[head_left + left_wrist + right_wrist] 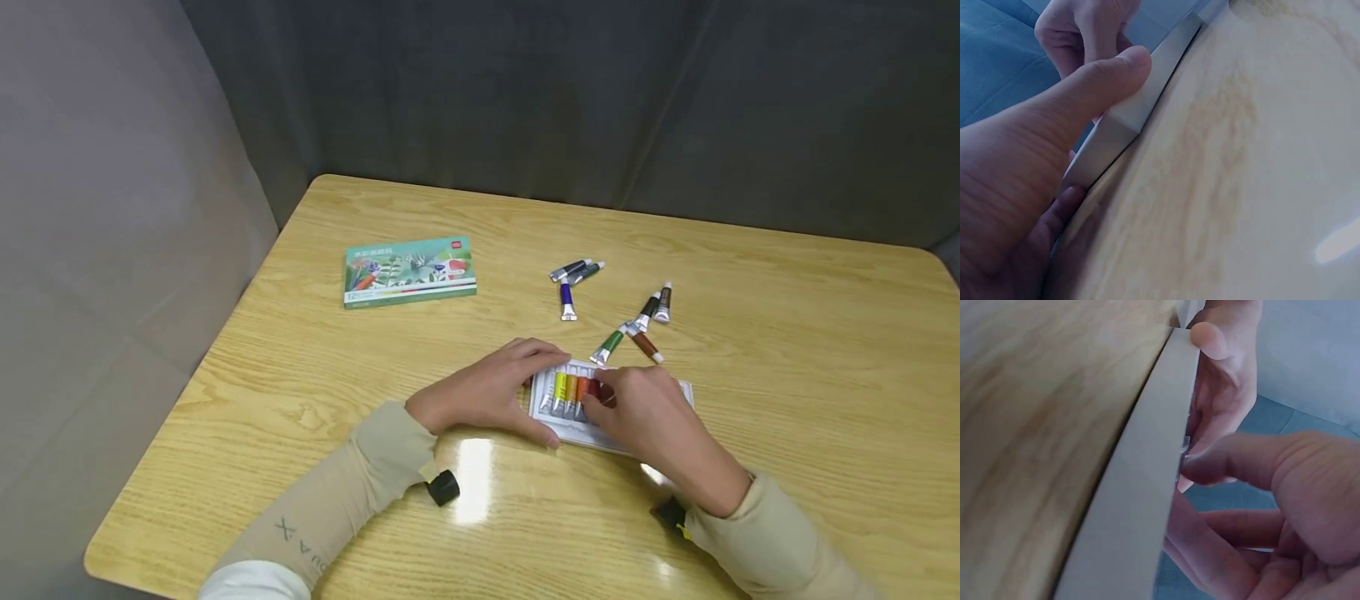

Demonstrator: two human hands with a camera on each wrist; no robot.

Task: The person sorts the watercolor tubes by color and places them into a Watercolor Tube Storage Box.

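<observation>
A white plastic tray (573,432) lies on the table, holding a row of paint tubes. From the left show a white-capped pale tube, a yellow tube (560,387), an amber tube and an orange tube (582,390). My left hand (498,387) grips the tray's left end, thumb on the near edge and fingers at the far edge. Over the tray, my right hand (651,410) pinches a dark red paint tube (595,388) beside the orange one; its fingers partly hide it. In the right wrist view the right thumb (1235,459) is at the tray's rim.
A green paint box (409,272) lies at the back left. Behind the tray are loose tubes: a purple one (567,300) near two dark ones, and a green one (610,343) by a brown one (646,343) and two more dark ones. Dark cloth hangs behind the wooden table (300,367).
</observation>
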